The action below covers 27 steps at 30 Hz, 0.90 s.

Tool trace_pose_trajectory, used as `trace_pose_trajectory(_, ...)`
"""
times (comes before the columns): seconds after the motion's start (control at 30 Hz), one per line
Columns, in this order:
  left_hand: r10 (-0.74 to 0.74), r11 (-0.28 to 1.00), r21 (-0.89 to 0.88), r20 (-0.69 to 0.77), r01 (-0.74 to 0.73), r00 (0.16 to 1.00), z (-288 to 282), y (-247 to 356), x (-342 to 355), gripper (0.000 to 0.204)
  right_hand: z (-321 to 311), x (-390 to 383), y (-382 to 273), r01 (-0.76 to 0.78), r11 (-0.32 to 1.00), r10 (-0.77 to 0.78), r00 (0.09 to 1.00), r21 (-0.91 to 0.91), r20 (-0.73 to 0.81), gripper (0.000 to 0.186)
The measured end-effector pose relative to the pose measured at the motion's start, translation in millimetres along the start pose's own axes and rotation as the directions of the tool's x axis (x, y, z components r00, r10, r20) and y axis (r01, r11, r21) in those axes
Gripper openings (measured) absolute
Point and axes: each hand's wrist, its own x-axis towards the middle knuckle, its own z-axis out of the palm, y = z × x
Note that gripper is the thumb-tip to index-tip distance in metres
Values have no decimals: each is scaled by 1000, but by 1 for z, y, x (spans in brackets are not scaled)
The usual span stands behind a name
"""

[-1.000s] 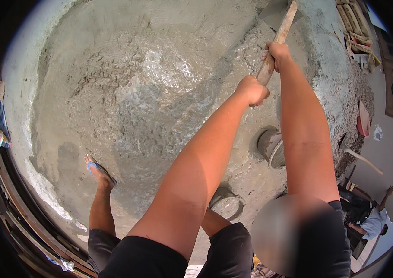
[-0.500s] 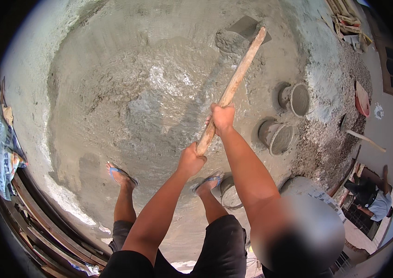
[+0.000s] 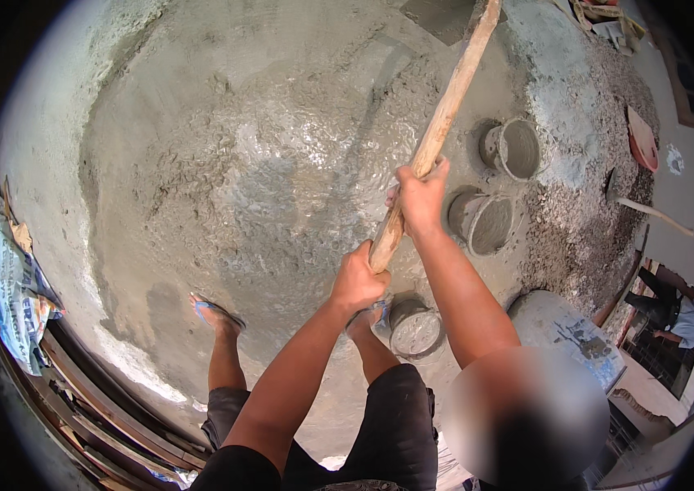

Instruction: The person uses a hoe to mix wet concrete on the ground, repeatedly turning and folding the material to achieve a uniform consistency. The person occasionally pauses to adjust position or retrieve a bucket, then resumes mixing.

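Note:
Both my hands grip the wooden handle (image 3: pixel 449 106) of a hoe. My left hand (image 3: pixel 361 278) is closed round its near end, and my right hand (image 3: pixel 421 196) is wrapped round it farther up. The hoe's flat grey blade (image 3: pixel 441 18) is at the far edge, partly cut off by the frame. Beneath and in front of me, wet cement mix (image 3: pixel 281 155) spreads over the ground, lumpy on the left and shiny in the middle. The hoe's shadow falls across it, apart from the blade.
Mortar-filled buckets (image 3: pixel 519 149) (image 3: pixel 490 223) stand right of the mix, another bucket (image 3: pixel 415 329) beside my right foot. Farther right lie gravel (image 3: pixel 584 237), a second tool (image 3: pixel 650 210) and a red basin (image 3: pixel 643 139). A person (image 3: pixel 678 315) is at far right; planks (image 3: pixel 110 409) lie at left.
The hoe has swung away from me and to the right, its blade rising off the mix toward the far edge. Both hands have moved right and slightly up with the handle.

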Motion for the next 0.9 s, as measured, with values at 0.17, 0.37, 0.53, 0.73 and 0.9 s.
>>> trace_pose_trajectory(0.17,-121,990,72,14,120,993,54,65,131,32,-33,162,-51,5,928,-31,998,-371,-63,36)
trace_pose_trajectory(0.37,-278,958,115,170,261,946,-11,-5,83,38,7,101,37,-177,974,153,975,-144,-160,18)
trace_pose_trajectory(0.53,-303,945,146,58,292,951,-54,-45,-32,28,42,-16,64,-243,969,238,966,-36,-102,35)
trace_pose_trajectory(0.73,-232,955,220,144,197,962,-75,-28,-157,31,32,-163,54,-341,933,345,938,119,-20,42)
trace_pose_trajectory(0.9,-134,987,-71,161,147,978,14,3,-83,33,-39,-79,7,-142,988,136,985,-55,-102,47)
